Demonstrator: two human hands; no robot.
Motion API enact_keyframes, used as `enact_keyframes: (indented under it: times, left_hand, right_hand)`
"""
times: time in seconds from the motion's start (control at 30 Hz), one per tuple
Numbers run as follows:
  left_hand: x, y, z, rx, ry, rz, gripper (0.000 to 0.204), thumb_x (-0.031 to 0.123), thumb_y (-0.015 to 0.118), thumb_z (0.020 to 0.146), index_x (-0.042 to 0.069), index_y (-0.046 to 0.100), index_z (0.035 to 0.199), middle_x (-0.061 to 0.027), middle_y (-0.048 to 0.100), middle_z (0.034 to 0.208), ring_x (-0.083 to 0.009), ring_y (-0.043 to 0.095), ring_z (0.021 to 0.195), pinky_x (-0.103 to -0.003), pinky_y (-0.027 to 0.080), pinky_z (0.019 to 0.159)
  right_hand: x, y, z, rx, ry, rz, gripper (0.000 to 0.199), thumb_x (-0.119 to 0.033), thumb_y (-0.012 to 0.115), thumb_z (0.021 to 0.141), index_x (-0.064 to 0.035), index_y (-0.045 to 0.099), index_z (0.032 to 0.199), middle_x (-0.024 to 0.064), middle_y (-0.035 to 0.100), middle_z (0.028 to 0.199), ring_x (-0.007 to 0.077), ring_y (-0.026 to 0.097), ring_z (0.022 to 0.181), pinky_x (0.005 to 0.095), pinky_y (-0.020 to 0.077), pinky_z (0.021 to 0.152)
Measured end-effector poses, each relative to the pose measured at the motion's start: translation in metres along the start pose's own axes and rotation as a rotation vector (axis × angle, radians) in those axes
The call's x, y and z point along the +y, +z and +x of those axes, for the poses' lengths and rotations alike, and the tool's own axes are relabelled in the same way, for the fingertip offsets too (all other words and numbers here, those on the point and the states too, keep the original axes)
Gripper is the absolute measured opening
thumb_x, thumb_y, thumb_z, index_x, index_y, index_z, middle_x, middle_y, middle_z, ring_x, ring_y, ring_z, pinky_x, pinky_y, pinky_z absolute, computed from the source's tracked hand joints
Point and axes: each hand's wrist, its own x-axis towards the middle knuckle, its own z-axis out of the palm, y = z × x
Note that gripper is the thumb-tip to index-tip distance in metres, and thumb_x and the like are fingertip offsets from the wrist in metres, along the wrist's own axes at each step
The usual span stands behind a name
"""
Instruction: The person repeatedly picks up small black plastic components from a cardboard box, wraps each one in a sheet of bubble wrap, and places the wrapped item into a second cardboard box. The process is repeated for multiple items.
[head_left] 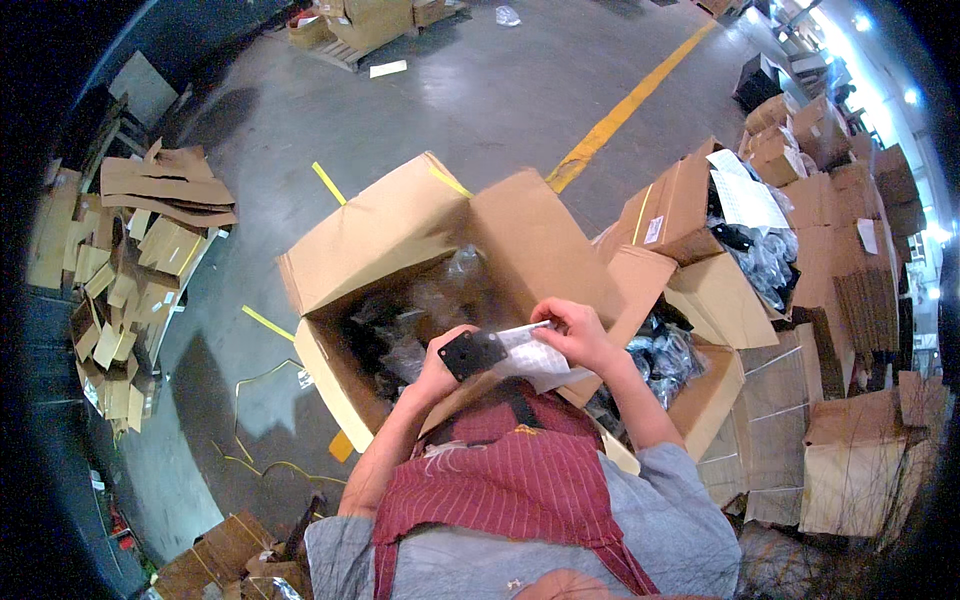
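Note:
My left hand [437, 372] is closed around a part with a flat black plate [472, 355] at its end, pierced by small holes near the corners. A pale, narrow length [522, 332] runs from the plate toward my right hand [575, 338], whose fingers pinch its far end. Crumpled white wrap or paper [538, 363] hangs beneath it; which of the two I cannot tell. Below both hands stands an open cardboard box [365, 245] with dark parts in clear plastic bags [405, 335] inside.
To the right, an open carton [665, 210] holds bagged parts with a paper sheet [745, 190] on top. Another open box [710, 400] of bagged parts sits nearer. Flattened cardboard [165, 190] piles up at left. Yellow strapping [265, 465] lies loose on the floor.

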Motion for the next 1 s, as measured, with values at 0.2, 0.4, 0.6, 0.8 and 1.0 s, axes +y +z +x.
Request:
enact_keyframes:
  times: [0.2,0.4,0.6,0.8,1.0]
  left_hand:
    - [-0.004,-0.003,-0.005,-0.024,-0.084,-0.133,0.03,0.002,0.078,0.071,0.004,0.068,0.099,-0.0023,0.07,0.091,-0.0109,0.063,0.084,-0.029,0.052,0.079]
    - [-0.003,-0.004,-0.008,0.059,-0.175,-0.108,0.029,0.003,0.081,0.069,0.005,0.07,0.096,-0.0015,0.07,0.089,-0.012,0.063,0.082,-0.03,0.052,0.077]
    - [-0.009,-0.002,-0.009,0.105,-0.251,-0.038,0.03,0.01,0.081,0.072,0.005,0.068,0.099,-0.0028,0.07,0.092,-0.0129,0.063,0.084,-0.031,0.052,0.077]
    - [-0.015,0.008,-0.014,0.239,-0.101,-0.087,0.033,0.015,0.081,0.075,0.006,0.066,0.103,-0.0066,0.07,0.097,-0.0131,0.063,0.086,-0.032,0.052,0.076]
    - [0.002,0.007,-0.026,0.249,-0.08,-0.035,0.036,0.016,0.08,0.076,0.004,0.063,0.105,-0.0089,0.069,0.096,-0.0149,0.064,0.087,-0.032,0.052,0.076]
  right_hand:
    - [-0.005,0.009,0.002,-0.023,-0.071,-0.192,0.017,-0.012,0.064,0.083,-0.0061,0.063,0.1,0.0159,0.068,0.096,0.0368,0.066,0.091,0.0426,0.0528,0.078]
    - [-0.002,0.017,0.006,0.019,-0.253,-0.308,0.013,-0.004,0.066,0.083,-0.0044,0.062,0.096,0.0115,0.068,0.099,0.0316,0.067,0.093,0.039,0.0538,0.079]
    - [-0.026,0.027,0.02,0.073,-0.442,-0.234,0.011,-0.006,0.065,0.084,-0.0076,0.061,0.094,0.0112,0.06,0.125,0.037,0.044,0.13,0.0477,0.0348,0.109]
    - [-0.037,0.071,0.029,0.031,-0.469,-0.131,0.011,-0.01,0.068,0.083,-0.0076,0.061,0.091,0.0132,0.057,0.126,0.0392,0.039,0.131,0.0495,0.0309,0.11]
    - [-0.046,0.082,0.03,0.118,-0.419,-0.143,0.019,-0.009,0.071,0.073,-0.0076,0.062,0.089,0.0095,0.064,0.109,0.0323,0.053,0.115,0.0455,0.0373,0.103]
